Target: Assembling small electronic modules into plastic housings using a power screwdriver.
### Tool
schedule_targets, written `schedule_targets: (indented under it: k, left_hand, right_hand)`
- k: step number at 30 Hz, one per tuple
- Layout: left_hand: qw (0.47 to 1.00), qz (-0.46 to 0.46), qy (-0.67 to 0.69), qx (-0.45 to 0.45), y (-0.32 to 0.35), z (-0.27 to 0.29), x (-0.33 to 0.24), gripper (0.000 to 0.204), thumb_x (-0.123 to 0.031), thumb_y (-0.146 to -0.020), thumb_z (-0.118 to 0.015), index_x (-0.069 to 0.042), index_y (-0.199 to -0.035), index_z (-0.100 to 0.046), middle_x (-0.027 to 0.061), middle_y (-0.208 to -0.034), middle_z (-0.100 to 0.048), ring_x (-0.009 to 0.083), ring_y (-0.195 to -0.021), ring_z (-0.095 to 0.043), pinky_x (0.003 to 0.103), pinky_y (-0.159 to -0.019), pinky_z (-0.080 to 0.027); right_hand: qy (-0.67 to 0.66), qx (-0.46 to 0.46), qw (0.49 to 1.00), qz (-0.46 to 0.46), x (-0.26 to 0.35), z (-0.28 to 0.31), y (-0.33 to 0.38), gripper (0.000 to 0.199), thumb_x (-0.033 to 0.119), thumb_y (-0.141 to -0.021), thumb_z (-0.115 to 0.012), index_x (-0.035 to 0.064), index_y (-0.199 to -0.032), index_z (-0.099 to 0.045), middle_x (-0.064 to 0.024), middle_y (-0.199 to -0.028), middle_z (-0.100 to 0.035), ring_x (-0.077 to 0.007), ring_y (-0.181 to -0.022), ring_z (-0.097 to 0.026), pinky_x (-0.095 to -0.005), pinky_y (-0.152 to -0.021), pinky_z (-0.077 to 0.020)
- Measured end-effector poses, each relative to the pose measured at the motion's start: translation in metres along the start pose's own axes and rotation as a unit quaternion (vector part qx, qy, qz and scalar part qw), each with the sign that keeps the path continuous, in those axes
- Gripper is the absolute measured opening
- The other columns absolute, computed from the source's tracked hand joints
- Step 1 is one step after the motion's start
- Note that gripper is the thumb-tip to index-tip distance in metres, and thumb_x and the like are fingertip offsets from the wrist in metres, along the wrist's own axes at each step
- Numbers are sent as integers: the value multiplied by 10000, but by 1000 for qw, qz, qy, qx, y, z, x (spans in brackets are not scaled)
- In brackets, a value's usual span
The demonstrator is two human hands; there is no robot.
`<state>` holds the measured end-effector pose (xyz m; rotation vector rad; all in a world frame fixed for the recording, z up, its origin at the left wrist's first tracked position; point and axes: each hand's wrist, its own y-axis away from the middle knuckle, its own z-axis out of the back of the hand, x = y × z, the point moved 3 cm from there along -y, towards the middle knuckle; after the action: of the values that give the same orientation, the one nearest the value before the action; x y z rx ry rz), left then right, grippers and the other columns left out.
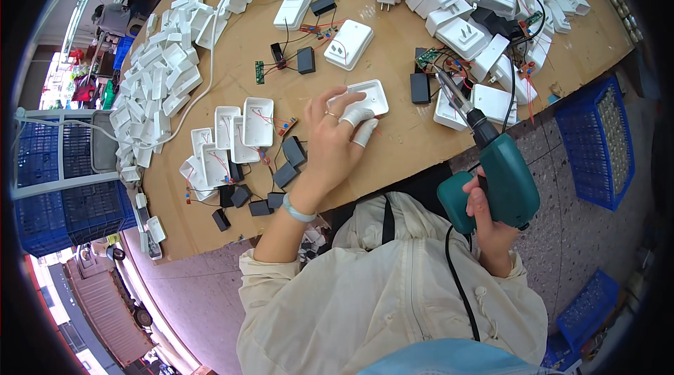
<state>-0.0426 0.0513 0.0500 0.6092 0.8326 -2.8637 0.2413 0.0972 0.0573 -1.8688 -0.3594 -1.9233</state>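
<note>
My left hand (331, 140) reaches over the table, with white covers on two fingers. Those two fingertips come together beside an open white plastic casing (377, 96), and a bit of red shows by them; what they pinch is too small to make out. The other fingers curl over the casing's near left edge. In my right hand (486, 224) is a green corded soldering gun (511, 182), gripped by its handle. Its metal tip (449, 87) points up and left, over white casings and wired parts at the table's right side.
Left of my left hand lie several open white casings (258, 122) and black blocks (294, 152) with wires. White plug casings (349, 45) stand farther back. Heaps of white shells (158, 87) line the table's left and far edges. A blue crate (597, 143) sits at the right.
</note>
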Motion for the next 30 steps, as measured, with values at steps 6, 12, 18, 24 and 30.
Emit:
schedule_targets:
  k: [6, 12, 18, 24, 30]
  left_hand:
    - [1000, -26, -15, -4, 5, 1, -2, 179, -148, -792, -815, -95, -952, -757, 38, -1160, -702, 307, -1206, -567, 533, -1078, -343]
    - [961, 179, 177, -114, 17, 16, -4, 113, -59, -908, -716, -38, -1008, -669, 100, -1056, -696, 262, -1017, -638, 388, -936, -501]
    - [752, 405, 493, -167, 53, 8, -16, 54, -72, -1057, -522, -35, -1093, -508, 22, -802, -526, 83, -621, -477, 254, -630, -463]
    - [611, 537, 572, -103, 46, -21, -28, 174, -189, -1046, -595, -33, -1097, -538, -52, -668, -438, 30, -503, -355, 234, -456, -332]
    - [674, 583, 450, -59, 34, -27, 2, 300, -326, -971, -720, -32, -951, -664, -85, -596, -437, 24, -442, -326, 246, -384, -289]
  right_hand:
    - [-12, 0, 1000, -18, -1, -2, 0, 292, 7, -1006, -591, -25, -1294, -555, -110, -1019, -654, -61, -658, -516, -218, -591, -443]
    - [-25, -21, 999, -25, 1, -1, -1, 287, 28, -1011, -601, -27, -1290, -558, -111, -979, -655, -65, -651, -511, -219, -589, -443]
    - [-32, -35, 998, -36, -2, -2, -4, 293, 44, -1009, -623, -28, -1286, -562, -111, -964, -655, -66, -642, -502, -223, -588, -444]
    - [-63, -6, 997, -41, -1, -4, -7, 286, 39, -1008, -621, -34, -1279, -566, -114, -960, -657, -68, -644, -508, -226, -587, -443]
    - [-71, -28, 997, -19, 1, 7, -6, 288, 23, -1005, -614, -45, -1278, -556, -122, -961, -657, -70, -633, -511, -227, -588, -444]
